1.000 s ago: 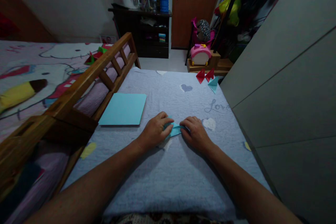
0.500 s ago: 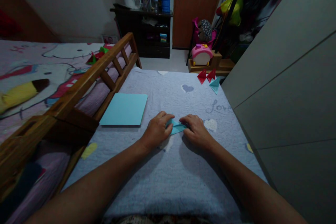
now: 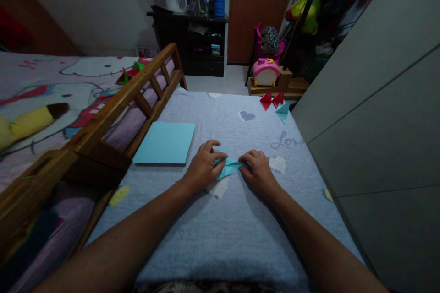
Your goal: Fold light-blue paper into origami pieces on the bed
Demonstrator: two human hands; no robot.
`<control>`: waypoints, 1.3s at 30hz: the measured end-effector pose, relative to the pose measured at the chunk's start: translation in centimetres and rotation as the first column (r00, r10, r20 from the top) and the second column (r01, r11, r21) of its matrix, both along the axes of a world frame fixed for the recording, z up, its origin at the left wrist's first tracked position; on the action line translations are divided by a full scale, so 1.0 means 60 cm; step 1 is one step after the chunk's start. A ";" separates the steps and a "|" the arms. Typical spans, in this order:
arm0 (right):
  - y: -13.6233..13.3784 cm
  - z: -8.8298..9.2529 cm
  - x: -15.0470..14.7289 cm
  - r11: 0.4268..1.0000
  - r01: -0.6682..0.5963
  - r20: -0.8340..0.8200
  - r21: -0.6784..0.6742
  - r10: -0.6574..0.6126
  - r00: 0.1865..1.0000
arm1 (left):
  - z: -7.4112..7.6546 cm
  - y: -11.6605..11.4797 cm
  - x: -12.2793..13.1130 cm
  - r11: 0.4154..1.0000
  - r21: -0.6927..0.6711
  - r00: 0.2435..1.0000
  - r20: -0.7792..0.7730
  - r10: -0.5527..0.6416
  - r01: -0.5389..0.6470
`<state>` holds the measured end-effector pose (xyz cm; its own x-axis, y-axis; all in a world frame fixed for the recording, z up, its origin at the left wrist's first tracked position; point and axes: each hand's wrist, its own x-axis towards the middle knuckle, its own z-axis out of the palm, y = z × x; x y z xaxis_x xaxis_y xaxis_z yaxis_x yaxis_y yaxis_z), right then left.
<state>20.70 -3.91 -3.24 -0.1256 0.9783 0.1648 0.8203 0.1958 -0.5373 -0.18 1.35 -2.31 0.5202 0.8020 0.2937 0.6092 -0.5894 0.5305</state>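
Between my hands a small folded piece of light-blue paper [image 3: 231, 167] lies low over the cloth-covered surface. My left hand [image 3: 205, 163] pinches its left part between thumb and fingers, with the index finger bent up. At its right end, the fingertips and thumb of my right hand [image 3: 258, 170] close on the paper. Both hands hide the ends of the folded piece. Left of my left hand rests a stack of flat light-blue paper sheets [image 3: 165, 143]. Two red folded paper pieces [image 3: 266, 100] and a light-blue folded piece [image 3: 283, 111] stand at the far right corner.
A wooden bed rail [image 3: 118, 103] runs along the left side, with a yellow plush thing [image 3: 30, 122] on the bed behind it. A pale cabinet [image 3: 385, 100] borders the right. Beyond the far edge are a pink-and-white toy case [image 3: 266, 73] and a dark shelf [image 3: 192, 43].
My left hand has shifted slightly left on the paper and its index finger is raised more. More of the folded paper's middle shows. The view has moved a little.
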 end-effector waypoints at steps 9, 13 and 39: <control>0.004 -0.005 0.001 0.990 -0.097 0.018 0.099 0.095 0.995 | -0.010 0.008 -0.002 0.982 0.096 0.985 -0.058 -0.160 0.165; 0.004 -0.003 0.001 0.987 -0.118 0.046 0.106 0.114 0.992 | -0.014 0.011 -0.004 0.972 0.084 0.974 -0.082 -0.211 0.218; 0.001 0.001 0.006 0.978 -0.148 0.086 0.144 0.137 0.987 | -0.014 0.028 -0.021 0.933 0.043 0.918 -0.201 -0.343 0.358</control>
<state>21.06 -3.82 -3.16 -0.2794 0.9146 0.2924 0.8153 0.3868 -0.4308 -1.46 3.05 -3.17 0.8150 0.5370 0.2178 0.4396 -0.8178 0.3714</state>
